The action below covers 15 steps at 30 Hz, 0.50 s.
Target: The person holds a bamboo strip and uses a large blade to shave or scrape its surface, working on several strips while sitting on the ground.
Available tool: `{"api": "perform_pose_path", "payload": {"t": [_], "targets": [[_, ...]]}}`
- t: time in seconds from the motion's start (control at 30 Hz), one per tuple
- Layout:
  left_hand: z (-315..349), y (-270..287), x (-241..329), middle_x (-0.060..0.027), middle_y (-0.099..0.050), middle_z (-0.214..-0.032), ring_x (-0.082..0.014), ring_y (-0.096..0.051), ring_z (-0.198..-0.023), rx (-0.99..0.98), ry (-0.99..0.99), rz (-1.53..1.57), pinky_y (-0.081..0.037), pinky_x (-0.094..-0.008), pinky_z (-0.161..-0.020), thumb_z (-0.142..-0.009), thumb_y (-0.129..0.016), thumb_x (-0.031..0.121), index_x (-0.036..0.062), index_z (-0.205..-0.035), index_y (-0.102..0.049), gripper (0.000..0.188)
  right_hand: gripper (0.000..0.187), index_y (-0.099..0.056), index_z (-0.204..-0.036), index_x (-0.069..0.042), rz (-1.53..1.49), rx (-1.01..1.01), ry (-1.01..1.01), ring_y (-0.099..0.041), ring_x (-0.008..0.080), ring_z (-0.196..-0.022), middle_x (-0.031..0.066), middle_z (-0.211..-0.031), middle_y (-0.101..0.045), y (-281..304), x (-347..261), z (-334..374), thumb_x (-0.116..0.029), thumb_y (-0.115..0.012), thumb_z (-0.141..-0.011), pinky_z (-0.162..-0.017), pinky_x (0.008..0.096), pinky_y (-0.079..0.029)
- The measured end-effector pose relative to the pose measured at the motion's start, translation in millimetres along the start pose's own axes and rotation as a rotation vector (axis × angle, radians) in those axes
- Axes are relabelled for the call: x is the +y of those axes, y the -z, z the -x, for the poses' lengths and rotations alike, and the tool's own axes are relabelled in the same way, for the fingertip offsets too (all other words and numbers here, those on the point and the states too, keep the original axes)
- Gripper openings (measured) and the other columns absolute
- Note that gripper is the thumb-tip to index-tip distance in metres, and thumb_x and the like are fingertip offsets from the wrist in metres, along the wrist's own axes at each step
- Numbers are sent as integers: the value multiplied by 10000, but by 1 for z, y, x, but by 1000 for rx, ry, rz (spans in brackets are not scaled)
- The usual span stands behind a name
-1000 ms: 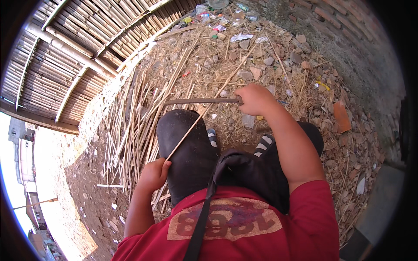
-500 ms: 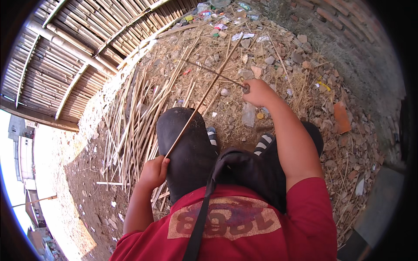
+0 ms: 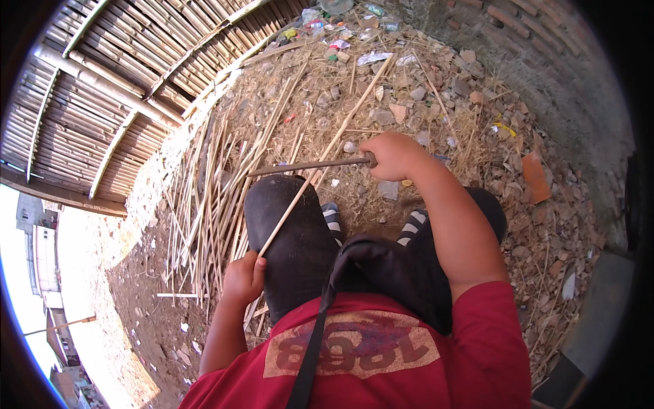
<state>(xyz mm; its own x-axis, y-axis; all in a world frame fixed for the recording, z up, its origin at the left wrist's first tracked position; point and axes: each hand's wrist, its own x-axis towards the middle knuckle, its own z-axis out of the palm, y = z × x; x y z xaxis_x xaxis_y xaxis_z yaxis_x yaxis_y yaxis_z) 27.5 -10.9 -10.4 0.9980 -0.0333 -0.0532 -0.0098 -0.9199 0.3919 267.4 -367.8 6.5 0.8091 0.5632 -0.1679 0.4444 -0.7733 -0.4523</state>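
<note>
My left hand (image 3: 244, 278) is closed around the near end of a long, thin bamboo strip (image 3: 349, 121), beside my left knee. The strip slants up and away to the right, passing over the dark trouser leg (image 3: 283, 211). In my right hand (image 3: 396, 157) is the handle of a long-bladed knife (image 3: 303, 165). Its dark blade points left and crosses the strip just beyond my left knee. Whether the edge bites into the strip, I cannot tell.
Many loose bamboo strips (image 3: 208, 225) lie in a heap left of my knee. Rubble, dry straw and litter cover the ground, with an orange brick piece (image 3: 535, 178) at right. A bamboo slat wall (image 3: 102, 88) stands far left, a brick wall (image 3: 545, 61) far right.
The knife blade has come nearer to me along the strip and now lies more level. The strip shows a paler face than before. My left hand has hardly moved.
</note>
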Motion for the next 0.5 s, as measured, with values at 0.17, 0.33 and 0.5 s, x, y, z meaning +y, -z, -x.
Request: {"api": "perform_pose_path", "payload": {"t": [0.17, 0.33, 0.5], "targets": [[0, -3, 6, -258, -582, -678, -501, -591, -666, 34, 7, -62, -426, -572, -582, -1041, -514, 277, 33, -819, -530, 331, 197, -684, -916, -101, -40, 44, 4, -684, 358, -851, 140, -837, -697, -14, 3, -4, -165, -679, -730, -745, 484, -536], [1, -11, -9, -253, -593, -678, -495, -595, -665, 27, -15, 2, -441, -562, -588, -1040, -521, 278, 28, -822, -532, 333, 323, -716, -1016, -65, -81, 58, -16, -684, 370, -855, 175, -865, -704, -18, 11, -13, -168, -693, -711, -764, 455, -544], [-3, -2, -1, -251, -605, -678, -491, -601, -666, -5, 13, -44, -448, -559, -589, -1040, -525, 283, 29, -826, -532, 332, 559, -669, -1262, -5, -189, 145, -196, -699, 355, -989, 216, -1063, -721, -20, 37, -17, -201, -714, -741, -883, 417, -550]]}}
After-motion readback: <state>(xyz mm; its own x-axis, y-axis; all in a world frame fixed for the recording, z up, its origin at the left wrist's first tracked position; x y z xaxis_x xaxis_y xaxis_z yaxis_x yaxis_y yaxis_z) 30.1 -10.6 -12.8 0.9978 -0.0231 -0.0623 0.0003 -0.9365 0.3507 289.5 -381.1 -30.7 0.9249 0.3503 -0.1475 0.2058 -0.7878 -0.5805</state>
